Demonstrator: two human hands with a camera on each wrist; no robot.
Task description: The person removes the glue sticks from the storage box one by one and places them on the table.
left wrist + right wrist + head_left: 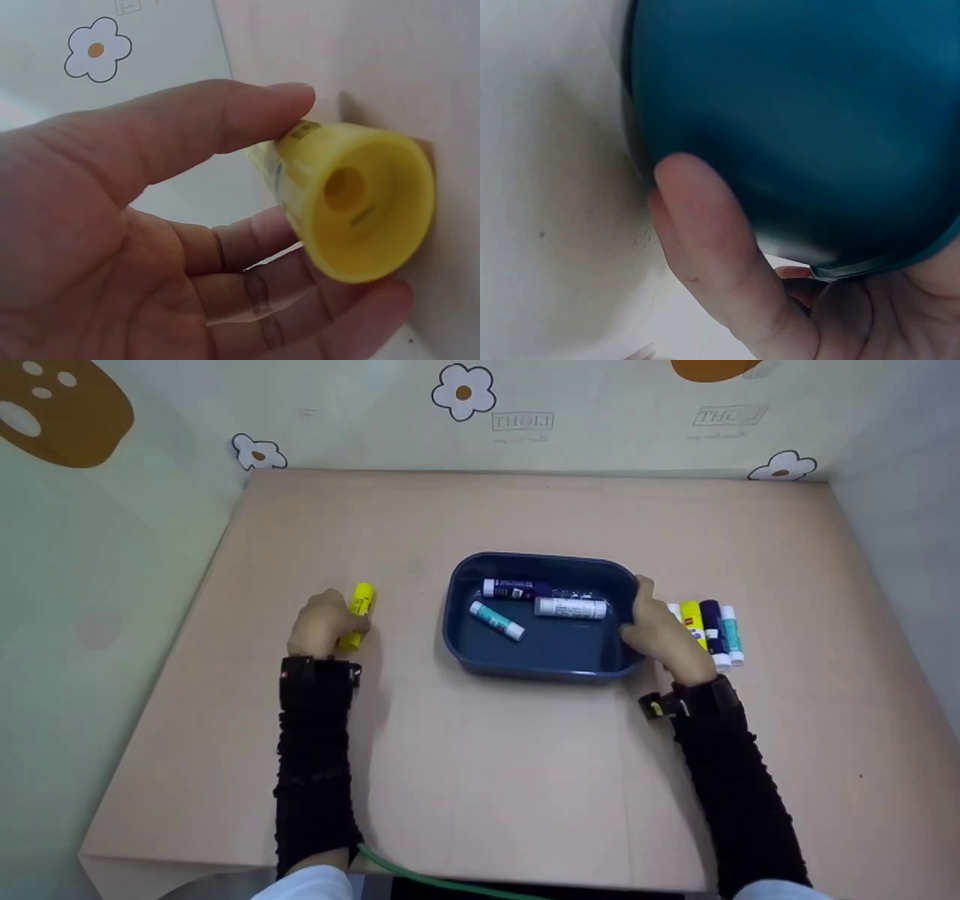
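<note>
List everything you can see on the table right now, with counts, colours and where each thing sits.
Tray: one, dark blue, middle of the table.
Glue sticks in the tray: three; one purple, one white, one teal with a white cap, lying toward the far side.
Glue sticks beside the tray: four in a row to its right; white, yellow, purple, teal; the white one is mostly hidden by the hand.
Yellow glue stick: one, left of the tray.
Table: one, light tan.
Left hand: holds the yellow glue stick between thumb and fingers.
Right hand: grips the tray's right rim.
</note>
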